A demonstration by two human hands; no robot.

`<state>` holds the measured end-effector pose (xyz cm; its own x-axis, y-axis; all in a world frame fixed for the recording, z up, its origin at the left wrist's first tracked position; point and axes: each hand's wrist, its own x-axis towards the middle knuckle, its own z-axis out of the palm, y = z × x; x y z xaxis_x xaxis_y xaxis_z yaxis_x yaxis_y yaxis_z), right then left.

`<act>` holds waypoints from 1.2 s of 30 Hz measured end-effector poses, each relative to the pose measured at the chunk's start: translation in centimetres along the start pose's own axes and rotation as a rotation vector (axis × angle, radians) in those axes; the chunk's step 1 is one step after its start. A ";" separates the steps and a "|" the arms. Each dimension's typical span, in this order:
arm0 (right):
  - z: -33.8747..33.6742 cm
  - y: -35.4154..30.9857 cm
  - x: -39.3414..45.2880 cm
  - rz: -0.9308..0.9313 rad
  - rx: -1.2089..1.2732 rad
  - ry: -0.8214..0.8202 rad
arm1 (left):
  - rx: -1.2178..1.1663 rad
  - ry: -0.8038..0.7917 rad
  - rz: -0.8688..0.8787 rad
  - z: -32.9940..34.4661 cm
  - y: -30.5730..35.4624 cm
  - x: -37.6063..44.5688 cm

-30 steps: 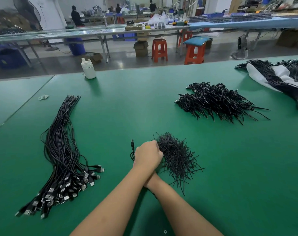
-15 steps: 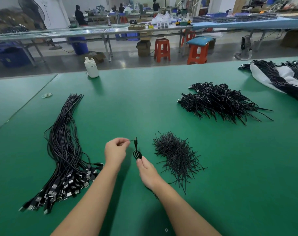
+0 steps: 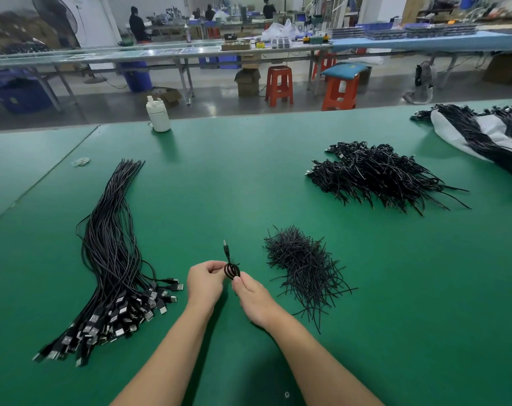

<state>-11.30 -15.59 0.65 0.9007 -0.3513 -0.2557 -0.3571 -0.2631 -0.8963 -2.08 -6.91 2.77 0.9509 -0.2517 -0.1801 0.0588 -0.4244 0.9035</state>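
Everything on the smooth green table mat point(image 3: 248, 186) black. At left, a long bundle of cables point(image 3: 111, 244), round and a little glossy, bent in a soft S and ending near the person in flat plugs point(image 3: 117, 317) with metal tips. Right of the hands, a loose pile of short ties point(image 3: 301, 265), thin and stiff like wire, pointing in all directions. Farther right, a tangled heap of bundled cables point(image 3: 377, 174). At the far edge, a white plastic bottle point(image 3: 158, 117), matte, upright.

Between the two hands, over the middle of the mat: one small coiled cable point(image 3: 231, 271), thin, wound in a few tight oval loops, its slim plug point(image 3: 226, 248) pointing straight away from the person. Coil touching the fingertips of both hands, left of the tie pile and apart from it.

At the coil's left side, the left hand point(image 3: 205, 281), fingers curled, thumb and fingertips pinching the loops. Below and right of the coil, the right hand point(image 3: 254, 297), thumb and forefinger gripping the lower edge. Both forearms bare, rising from the bottom edge and converging toward the coil.
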 end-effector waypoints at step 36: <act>-1.3 0.0 1.1 0.086 0.319 -0.149 | 0.841 -0.261 1.149 -3.8 1.5 -1.2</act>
<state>-10.62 -17.12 0.81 0.9051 -0.2194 -0.3641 -0.3590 0.0641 -0.9311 -1.94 -3.96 5.85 0.2616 -0.9083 0.3265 -0.9647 -0.2349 0.1195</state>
